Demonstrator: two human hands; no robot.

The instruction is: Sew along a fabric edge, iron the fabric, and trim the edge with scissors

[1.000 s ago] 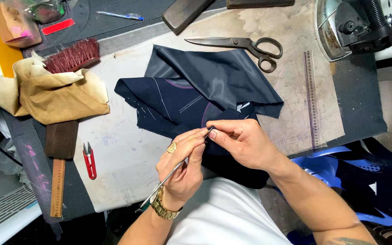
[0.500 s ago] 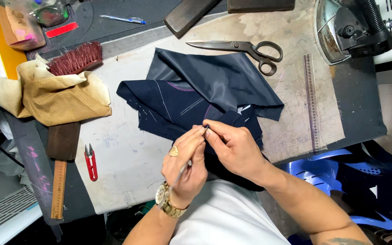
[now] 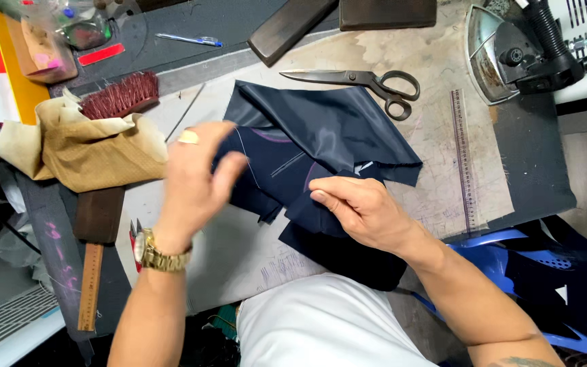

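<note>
My right hand [image 3: 365,211] presses down on the near edge of the dark navy cloth [image 3: 321,143], thumb and fingers pinched together on a fold of it. The cloth lies crumpled in the middle of the desk [image 3: 253,251], with pale chalk lines showing on its left part and its near end hanging over the desk's edge toward me. My left hand [image 3: 195,180] is raised above the cloth's left side, blurred, fingers loosely spread and curled; I cannot tell whether anything thin sits between them. It wears a ring and a gold watch [image 3: 154,253]. Far from me, just beyond the cloth, lie black-handled scissors [image 3: 368,80]. To the left sit a tan rag [image 3: 93,153] and a red-bristled brush [image 3: 120,95]. A clear ruler [image 3: 463,160] lies to the right, with an iron [image 3: 504,54] at the far right.
</note>
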